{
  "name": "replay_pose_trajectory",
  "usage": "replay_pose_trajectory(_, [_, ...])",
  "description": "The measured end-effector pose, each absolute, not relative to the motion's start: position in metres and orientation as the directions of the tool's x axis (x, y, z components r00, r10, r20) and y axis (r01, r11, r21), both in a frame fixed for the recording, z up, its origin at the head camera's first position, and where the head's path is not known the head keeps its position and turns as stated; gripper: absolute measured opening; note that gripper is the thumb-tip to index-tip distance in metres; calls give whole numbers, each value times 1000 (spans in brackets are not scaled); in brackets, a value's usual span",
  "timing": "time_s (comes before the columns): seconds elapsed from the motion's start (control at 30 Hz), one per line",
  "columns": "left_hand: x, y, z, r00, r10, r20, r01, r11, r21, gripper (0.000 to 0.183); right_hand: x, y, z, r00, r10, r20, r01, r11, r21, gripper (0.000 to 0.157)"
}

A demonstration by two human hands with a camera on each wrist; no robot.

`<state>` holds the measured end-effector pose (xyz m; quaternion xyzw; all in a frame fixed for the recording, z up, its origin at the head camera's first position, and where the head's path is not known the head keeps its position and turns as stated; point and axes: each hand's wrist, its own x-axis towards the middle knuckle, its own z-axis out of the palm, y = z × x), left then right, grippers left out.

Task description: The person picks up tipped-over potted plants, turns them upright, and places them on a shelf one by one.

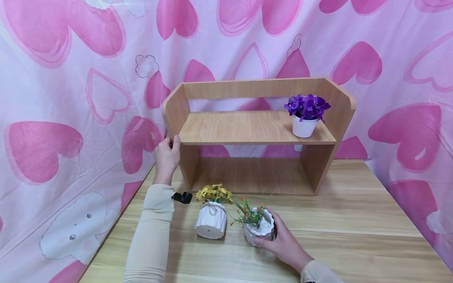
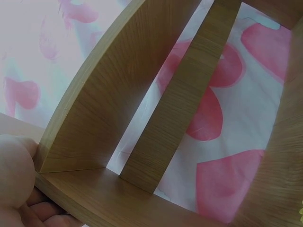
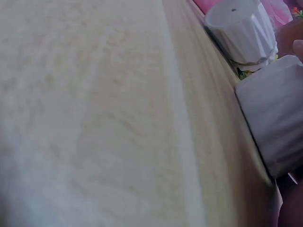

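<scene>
1. One pink-and-white fabric backdrop printed with hearts (image 1: 240, 27), draped behind and along both sides.
2. Pale wood-grain tabletop (image 1: 354, 228), running back to the fabric.
3. Two-level light-brown wooden shelf unit (image 1: 244, 127), upright toward the tabletop's back, with raised side panels and a rear rail.
4. Smooth white round pot (image 1: 305, 128) filled with purple flowers (image 1: 308, 107), upright on the shelf unit's upper board, near its right end.
5. White pleated pot (image 1: 211, 220) with yellow flowers (image 1: 214, 192) and a twine bow (image 1: 212, 208), on its side before the shelf unit, base turned toward the head camera.
6. Right hand (image 1: 283, 239), thumb and fingers curled round a white ribbed pot (image 1: 249, 236), mouth facing up, pale filling inside, green stems with small orange blossoms (image 1: 249, 214) leaning left over the rim; near the pleated pot.
7. Left hand (image 1: 167, 157), gripping the shelf unit's left front edge, fingers curled beneath the board.
8. Small black device (image 1: 182, 197) at the left wrist.
</scene>
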<state>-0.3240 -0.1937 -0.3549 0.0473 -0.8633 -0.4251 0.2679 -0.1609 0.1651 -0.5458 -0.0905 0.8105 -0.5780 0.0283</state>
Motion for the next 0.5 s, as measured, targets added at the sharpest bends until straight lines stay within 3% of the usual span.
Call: replay_pose_trajectory(0.5, [-327, -195, -356, -828, -315, 463, 171, 645, 744, 45, -161, 158, -543, -992, -122, 42, -82, 349, -933, 97])
